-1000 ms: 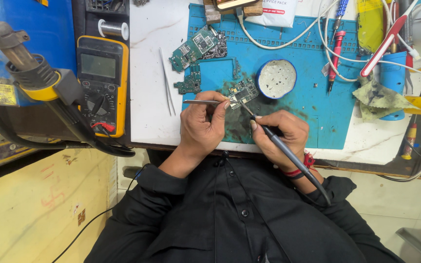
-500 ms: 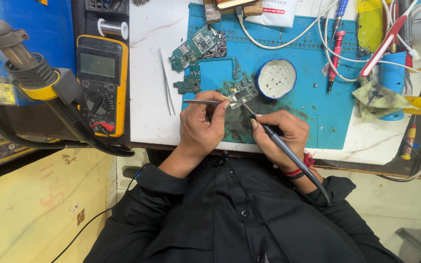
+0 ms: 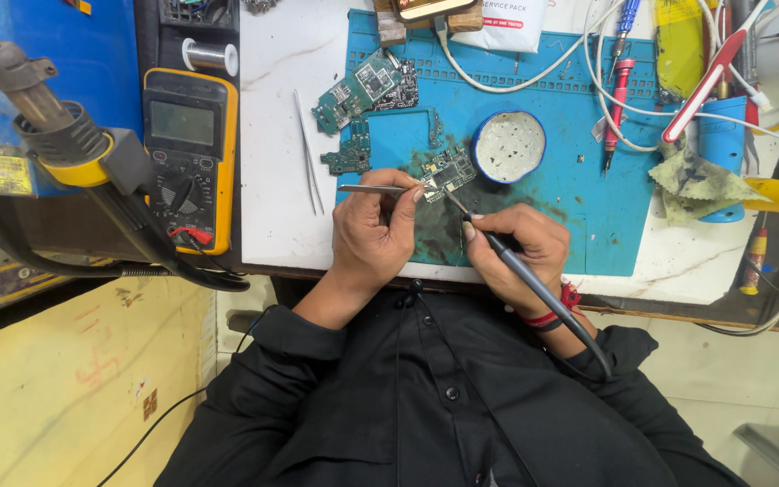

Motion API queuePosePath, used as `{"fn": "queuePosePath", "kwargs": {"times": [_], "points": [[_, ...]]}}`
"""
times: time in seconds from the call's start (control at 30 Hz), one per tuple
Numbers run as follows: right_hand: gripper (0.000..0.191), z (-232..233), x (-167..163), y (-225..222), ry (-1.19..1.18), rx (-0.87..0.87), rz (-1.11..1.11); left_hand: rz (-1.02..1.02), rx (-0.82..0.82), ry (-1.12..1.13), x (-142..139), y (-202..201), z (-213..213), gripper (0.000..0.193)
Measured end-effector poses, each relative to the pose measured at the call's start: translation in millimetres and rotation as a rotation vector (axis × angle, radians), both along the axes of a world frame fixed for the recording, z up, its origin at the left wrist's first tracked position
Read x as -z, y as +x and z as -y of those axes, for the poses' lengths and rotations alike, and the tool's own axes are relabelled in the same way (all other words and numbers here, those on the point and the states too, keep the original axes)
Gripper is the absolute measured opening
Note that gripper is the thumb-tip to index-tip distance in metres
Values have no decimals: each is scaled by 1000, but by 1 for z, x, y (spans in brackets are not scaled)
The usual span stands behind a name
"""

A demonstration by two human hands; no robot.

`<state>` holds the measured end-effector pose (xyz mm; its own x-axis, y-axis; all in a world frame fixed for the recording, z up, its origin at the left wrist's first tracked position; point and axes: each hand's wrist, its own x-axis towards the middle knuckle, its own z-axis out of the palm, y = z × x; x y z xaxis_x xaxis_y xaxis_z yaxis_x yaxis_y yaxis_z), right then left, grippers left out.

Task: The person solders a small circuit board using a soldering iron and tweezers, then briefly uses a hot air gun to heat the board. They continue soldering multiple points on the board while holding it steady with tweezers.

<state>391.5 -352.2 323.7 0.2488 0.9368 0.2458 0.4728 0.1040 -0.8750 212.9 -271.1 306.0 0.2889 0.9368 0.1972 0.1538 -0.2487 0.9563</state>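
Note:
My left hand (image 3: 373, 231) grips a pair of metal tweezers (image 3: 373, 188), whose tips reach a small green circuit board (image 3: 448, 171) on the blue work mat (image 3: 579, 198). My right hand (image 3: 517, 252) holds a black soldering iron (image 3: 516, 266) like a pen. Its thin tip touches the lower edge of the same board. The iron's handle runs back over my right wrist.
More circuit boards (image 3: 367, 90) and a round white tin (image 3: 508, 146) lie on the mat. A spare pair of tweezers (image 3: 307, 162) rests on the white bench, next to a yellow multimeter (image 3: 189, 153). A hot-air nozzle (image 3: 65, 144) stands at left. Cables, screwdrivers and a rag (image 3: 701, 185) crowd the right.
Both hands stay on the board; the iron tip and tweezers shift only very slightly.

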Motion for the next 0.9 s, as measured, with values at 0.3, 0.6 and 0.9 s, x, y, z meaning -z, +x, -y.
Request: {"fn": "queuePosePath", "kwargs": {"times": [0.3, 0.6, 0.9], "points": [[14, 22, 17, 3, 5, 140, -156, 23, -1, 6, -1, -2, 5, 12], [19, 35, 43, 15, 237, 318, -687, 163, 28, -86, -12, 24, 3, 15], [23, 35, 46, 22, 235, 349, -712, 7, 12, 58, -20, 54, -7, 14]]}}
